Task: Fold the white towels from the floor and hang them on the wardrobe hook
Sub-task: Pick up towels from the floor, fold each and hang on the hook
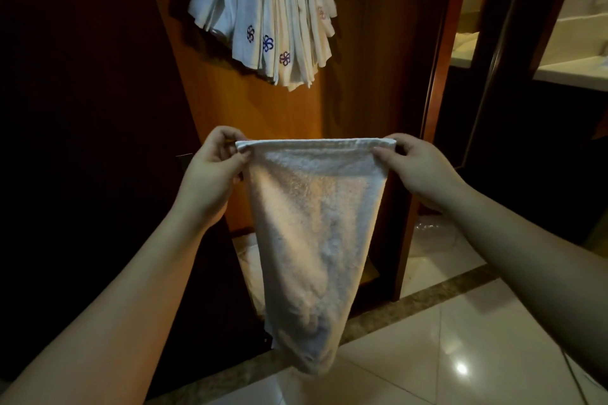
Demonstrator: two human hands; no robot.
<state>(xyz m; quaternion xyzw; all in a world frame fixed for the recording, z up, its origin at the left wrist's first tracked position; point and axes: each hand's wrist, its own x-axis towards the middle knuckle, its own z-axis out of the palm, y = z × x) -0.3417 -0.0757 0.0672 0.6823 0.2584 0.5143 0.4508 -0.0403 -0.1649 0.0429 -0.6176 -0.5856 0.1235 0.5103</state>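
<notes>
A white towel (312, 233) hangs in front of me, held up by its top edge and stretched level between both hands. My left hand (214, 171) pinches the top left corner. My right hand (418, 168) pinches the top right corner. The towel's lower end droops to a narrow tip just above the floor. Higher up, several folded white towels (273, 16) with small purple and blue flower emblems hang in a bunch inside the wooden wardrobe (355, 76); the hook itself is hidden behind them.
More white cloth (246, 260) lies low in the wardrobe behind the held towel. A wooden door frame (441, 82) stands to the right. Glossy pale floor tiles (460, 322) with a dark stone strip spread below. A lit counter (572, 69) shows at far right.
</notes>
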